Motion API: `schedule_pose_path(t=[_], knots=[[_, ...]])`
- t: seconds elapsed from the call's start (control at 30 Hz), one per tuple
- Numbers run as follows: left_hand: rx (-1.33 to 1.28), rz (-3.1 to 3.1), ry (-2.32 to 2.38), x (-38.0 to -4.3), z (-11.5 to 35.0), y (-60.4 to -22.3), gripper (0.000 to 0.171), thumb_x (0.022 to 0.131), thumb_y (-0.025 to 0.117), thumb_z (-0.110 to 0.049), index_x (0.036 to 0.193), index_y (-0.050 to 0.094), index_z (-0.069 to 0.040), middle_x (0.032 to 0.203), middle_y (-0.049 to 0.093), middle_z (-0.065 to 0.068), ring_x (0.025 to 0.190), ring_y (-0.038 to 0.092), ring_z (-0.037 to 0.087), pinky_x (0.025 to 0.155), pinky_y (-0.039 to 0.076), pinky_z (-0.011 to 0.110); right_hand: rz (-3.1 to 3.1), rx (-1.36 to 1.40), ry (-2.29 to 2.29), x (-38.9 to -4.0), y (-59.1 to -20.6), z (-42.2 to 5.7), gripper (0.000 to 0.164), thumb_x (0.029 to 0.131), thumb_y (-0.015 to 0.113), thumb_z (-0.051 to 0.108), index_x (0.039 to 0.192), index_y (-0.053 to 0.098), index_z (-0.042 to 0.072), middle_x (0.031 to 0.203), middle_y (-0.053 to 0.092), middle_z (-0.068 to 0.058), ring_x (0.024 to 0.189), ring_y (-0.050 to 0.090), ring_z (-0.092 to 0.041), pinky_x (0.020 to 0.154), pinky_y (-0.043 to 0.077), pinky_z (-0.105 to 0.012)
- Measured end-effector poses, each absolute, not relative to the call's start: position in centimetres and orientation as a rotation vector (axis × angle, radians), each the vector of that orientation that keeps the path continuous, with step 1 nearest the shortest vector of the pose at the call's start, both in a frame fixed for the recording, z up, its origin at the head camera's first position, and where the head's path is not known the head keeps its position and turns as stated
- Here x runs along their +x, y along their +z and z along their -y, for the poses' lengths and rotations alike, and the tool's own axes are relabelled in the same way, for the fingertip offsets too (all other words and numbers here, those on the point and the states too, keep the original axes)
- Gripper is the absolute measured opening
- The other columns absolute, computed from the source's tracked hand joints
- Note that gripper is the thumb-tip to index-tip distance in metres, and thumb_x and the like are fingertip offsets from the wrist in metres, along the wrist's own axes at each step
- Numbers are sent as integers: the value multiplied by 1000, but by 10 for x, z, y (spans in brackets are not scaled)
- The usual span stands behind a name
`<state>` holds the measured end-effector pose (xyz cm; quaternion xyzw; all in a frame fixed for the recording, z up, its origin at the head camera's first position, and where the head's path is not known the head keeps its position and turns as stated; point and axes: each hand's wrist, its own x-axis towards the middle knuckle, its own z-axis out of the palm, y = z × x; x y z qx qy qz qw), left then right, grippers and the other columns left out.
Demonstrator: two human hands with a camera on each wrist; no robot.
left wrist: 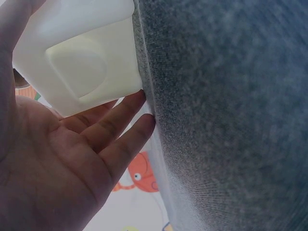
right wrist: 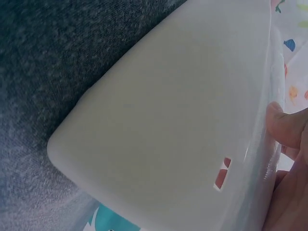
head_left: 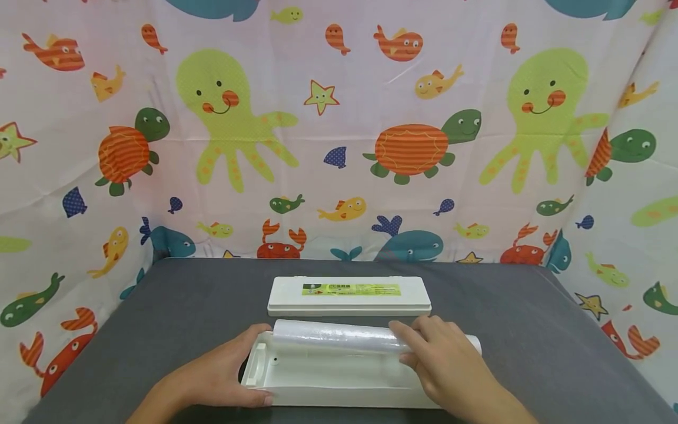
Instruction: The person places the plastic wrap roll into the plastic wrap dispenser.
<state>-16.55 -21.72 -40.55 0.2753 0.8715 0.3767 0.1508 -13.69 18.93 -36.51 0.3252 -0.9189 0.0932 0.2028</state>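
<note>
A white plastic box [head_left: 344,397] with its top uncovered lies lengthwise on the table in front of me. My left hand [head_left: 225,368] grips the left end of the box, thumb at the front corner and fingers at the back; in the left wrist view the fingers pass around the recessed end wall [left wrist: 79,67]. A roll of clear plastic wrap [head_left: 333,334] lies along the back of the box, its left end near the box's back left corner. My right hand [head_left: 447,359] pinches the roll toward its right end between thumb and fingers, hiding the box's right end.
Behind the box lies a white lid [head_left: 349,303] with a green and yellow label [head_left: 351,290]. A dark grey cloth [head_left: 529,330] covers the table. Curtains printed with sea animals [head_left: 328,141] stand at the back and both sides.
</note>
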Motion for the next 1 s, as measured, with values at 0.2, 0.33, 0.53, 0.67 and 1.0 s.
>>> schedule_pose_path(t=[0.2,0.33,0.53,0.67,1.0], knots=[[817,-2482,1100,-166,217,-406,90,79,83,-46,146,30,-19,128,53,-4,105,57,16,82,51,31,2568,945,233,-138,-368,-185,43,89,77,28,129,63,24,93,55,9,82,49,-8,70,44,-29],[823,-2455,1131,-166,217,-405,90,79,84,-43,146,30,-15,125,53,-2,102,59,17,79,52,31,2578,976,222,-138,-368,-182,42,89,76,29,128,62,26,90,53,11,80,46,-7,68,43,-27],[815,-2453,1131,-166,218,-405,93,80,84,-42,147,29,-9,124,52,1,102,58,17,78,52,31,2566,1025,202,-139,-369,-177,41,87,77,27,126,62,25,88,52,10,77,46,-8,65,41,-28],[810,-2460,1121,-166,218,-406,92,80,84,-42,147,29,-10,125,52,1,102,58,17,78,52,31,2603,1054,183,-139,-369,-175,42,89,76,29,128,62,25,90,54,8,79,47,-9,68,43,-28],[795,-2468,1108,-166,218,-408,91,80,83,-45,147,29,-14,126,53,0,104,57,18,79,51,32,2614,1118,176,-140,-371,-166,43,90,75,30,130,61,23,91,56,6,80,49,-12,69,43,-27]])
